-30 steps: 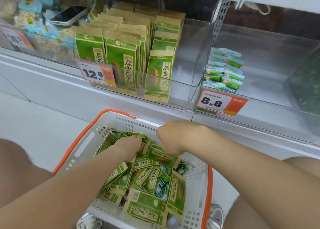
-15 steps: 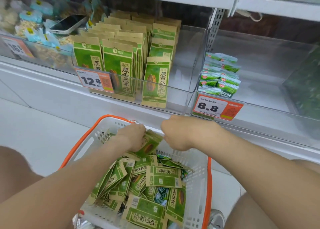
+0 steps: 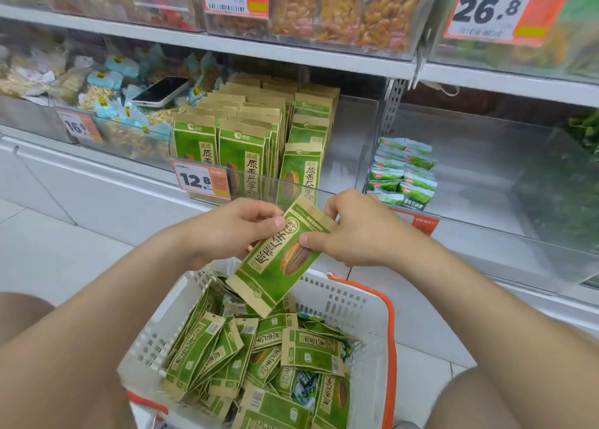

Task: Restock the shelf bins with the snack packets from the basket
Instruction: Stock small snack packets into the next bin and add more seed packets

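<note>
While both hands meet above the far rim of the white basket (image 3: 356,302), a single green-and-tan sunflower seed packet (image 3: 278,266) hangs between them. It is tilted so that its upper end points up and to the right and its lower end dips over the basket. The left hand (image 3: 233,227) pinches the packet's upper left edge, thumb on the printed face and the other fingers (image 3: 259,209) curled behind. The right hand (image 3: 363,234) pinches the opposite edge. Its thumb is pressed flat on the front just beside the seed picture, and the rest of its fingers wrap round the back.

The packet's top corner sits just in front of the clear front wall of the middle shelf bin (image 3: 343,156), where matching packets (image 3: 243,146) stand upright in rows across the left and centre. A price tag (image 3: 202,180) reading 12.8 is fixed to that bin's front.

In the basket below, many more seed packets (image 3: 311,351) lie in a loose heap, with a few smaller dark green sachets (image 3: 303,388) among them. An orange handle (image 3: 392,331) runs along the basket's right side. To the right, another clear bin holds a small stack of pale green snack packets (image 3: 403,172). To the left, a smartphone (image 3: 160,91) rests on bagged snacks in the neighbouring bin.
</note>
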The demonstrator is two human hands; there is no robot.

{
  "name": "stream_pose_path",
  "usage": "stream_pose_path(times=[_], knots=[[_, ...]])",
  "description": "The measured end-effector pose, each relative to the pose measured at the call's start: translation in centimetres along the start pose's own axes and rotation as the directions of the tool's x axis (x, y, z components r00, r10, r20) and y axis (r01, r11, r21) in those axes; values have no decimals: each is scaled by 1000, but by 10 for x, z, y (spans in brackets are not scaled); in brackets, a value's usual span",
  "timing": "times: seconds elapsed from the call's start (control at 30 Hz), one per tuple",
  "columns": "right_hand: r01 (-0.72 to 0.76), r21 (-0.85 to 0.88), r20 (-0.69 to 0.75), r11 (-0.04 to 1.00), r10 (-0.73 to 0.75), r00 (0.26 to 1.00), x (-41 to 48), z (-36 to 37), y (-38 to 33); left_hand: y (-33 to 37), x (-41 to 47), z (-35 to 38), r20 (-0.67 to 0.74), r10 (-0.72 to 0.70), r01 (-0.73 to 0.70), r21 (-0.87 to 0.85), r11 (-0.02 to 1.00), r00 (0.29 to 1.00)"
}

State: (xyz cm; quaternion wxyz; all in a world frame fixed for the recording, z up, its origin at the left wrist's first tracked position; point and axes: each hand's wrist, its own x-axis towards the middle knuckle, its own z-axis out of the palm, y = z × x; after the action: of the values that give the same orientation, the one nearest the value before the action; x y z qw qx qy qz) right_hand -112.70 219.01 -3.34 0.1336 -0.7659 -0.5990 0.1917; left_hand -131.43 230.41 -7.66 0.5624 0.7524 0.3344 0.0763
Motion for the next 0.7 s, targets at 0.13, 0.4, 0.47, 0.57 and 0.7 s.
stream_pose_path(times=[0.13, 0.4, 0.47, 0.57, 0.7], knots=[[29, 187, 36, 982, -37, 999, -3, -3, -3, 12, -5, 3, -4, 236, -234, 123, 965, 972], [78, 607, -389, 791, 210, 897, 4, -1, -8, 24, 3, 10, -760, 503, -279, 421, 863, 412], [238, 796, -462, 557, 303, 834, 6, -3, -11, 29, 4, 13, -799, 358, -307, 229, 924, 483], [333, 849, -460, 411, 263, 848, 12, 0, -14, 39, 4, 18, -561, 247, -395, -158, 905, 790], [298, 761, -429, 577, 101, 898, 22, 8, -14, 41, 5, 16, -545, 284, -420, -140, 897, 789]])
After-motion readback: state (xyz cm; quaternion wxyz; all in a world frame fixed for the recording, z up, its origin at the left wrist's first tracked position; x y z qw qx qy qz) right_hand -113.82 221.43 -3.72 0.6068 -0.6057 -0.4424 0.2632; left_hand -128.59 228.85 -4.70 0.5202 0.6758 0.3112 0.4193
